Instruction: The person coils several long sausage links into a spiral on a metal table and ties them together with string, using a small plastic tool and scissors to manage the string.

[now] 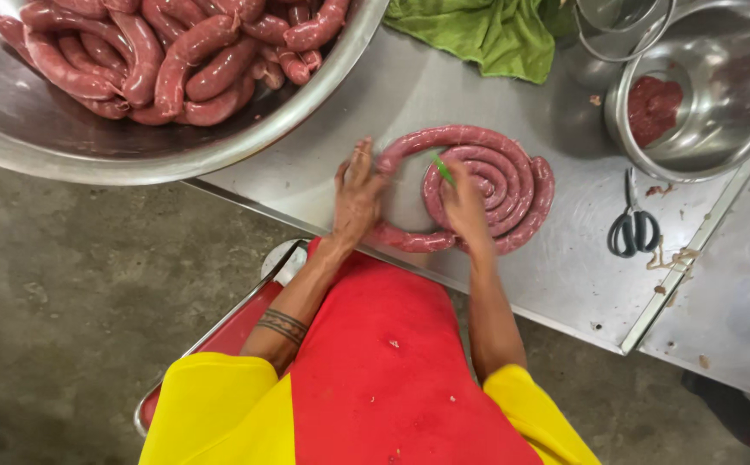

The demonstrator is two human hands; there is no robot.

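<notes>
Steel worktable (564, 275) over rough grey concrete floor (73, 301); even light.

dark red sausage coil (487, 176); green cloth (487, 34); black-handled scissors (633, 231)

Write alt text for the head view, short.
Two bare hands, left hand and right hand, press on a coiled raw sausage on a steel table. A large bowl of sausages, scissors and a green cloth lie around.
</notes>
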